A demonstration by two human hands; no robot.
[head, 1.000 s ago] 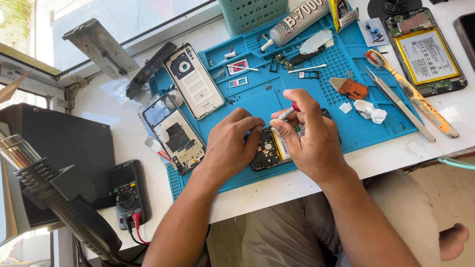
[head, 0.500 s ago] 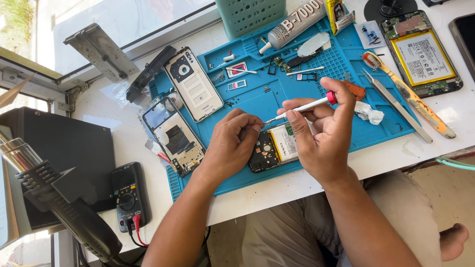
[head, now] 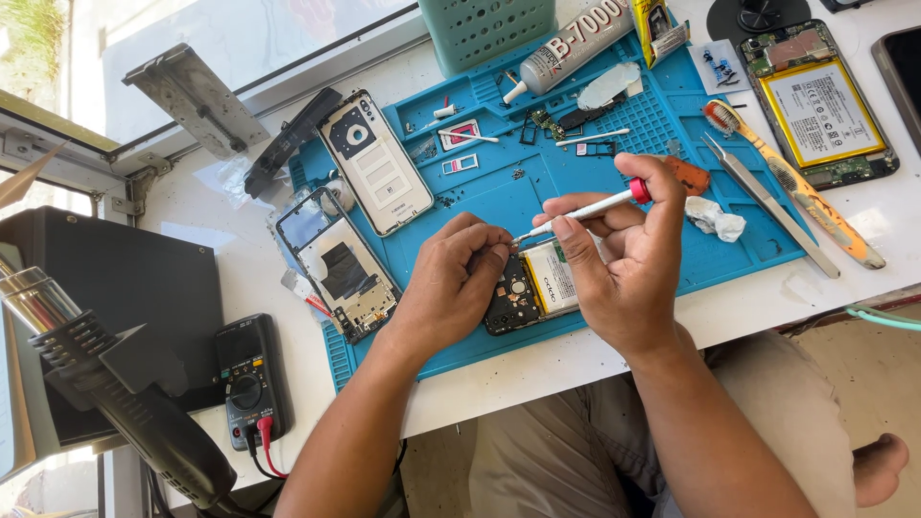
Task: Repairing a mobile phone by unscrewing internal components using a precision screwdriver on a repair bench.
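Opened phone (head: 526, 293) at 6 o'clock on the blue mat (head: 499, 192): left hand (head: 451, 288) fingers pinning it, right hand (head: 624, 259) fingers gripping a screwdriver (head: 585, 208). Back cover (head: 376, 163) off at 11 o'clock; board exposed, reassembly all left.

The work mat (head: 499, 192) is bright blue with a fine grid pattern; the screwdriver (head: 585, 208) is silver with a red end, the basket (head: 484, 29) pale green and perforated, the multimeter (head: 247, 379) black with red and black leads, the table (head: 240, 249) white
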